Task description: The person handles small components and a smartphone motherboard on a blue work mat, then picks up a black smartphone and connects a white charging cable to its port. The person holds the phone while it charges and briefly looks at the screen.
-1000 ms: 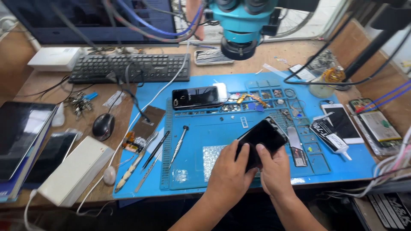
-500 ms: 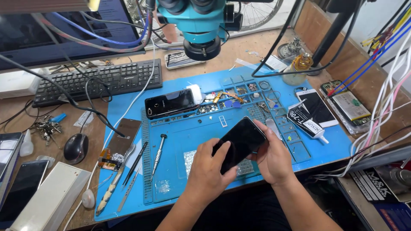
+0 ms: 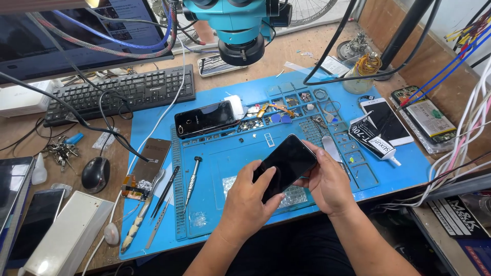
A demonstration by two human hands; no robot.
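Both hands, left hand [image 3: 245, 202] and right hand [image 3: 330, 184], fingers gripping glossy black rectangular phone [image 3: 284, 164]; ribbed blue mat [image 3: 225, 153] beneath.

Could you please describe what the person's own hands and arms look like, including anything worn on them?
Both the left hand and the right hand are bare: no gloves, rings, watch or wristband show. The forearms are bare too, with no sleeves in view. Fingernails look short and plain.

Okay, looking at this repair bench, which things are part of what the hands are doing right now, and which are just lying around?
In hand:
dark phone, held over the blue mat
left hand, thumb on its glass
right hand, gripping its edge

Lying about:
second black phone
screwdriver
tweezers
glue tube
white phone
keyboard
mouse
microscope
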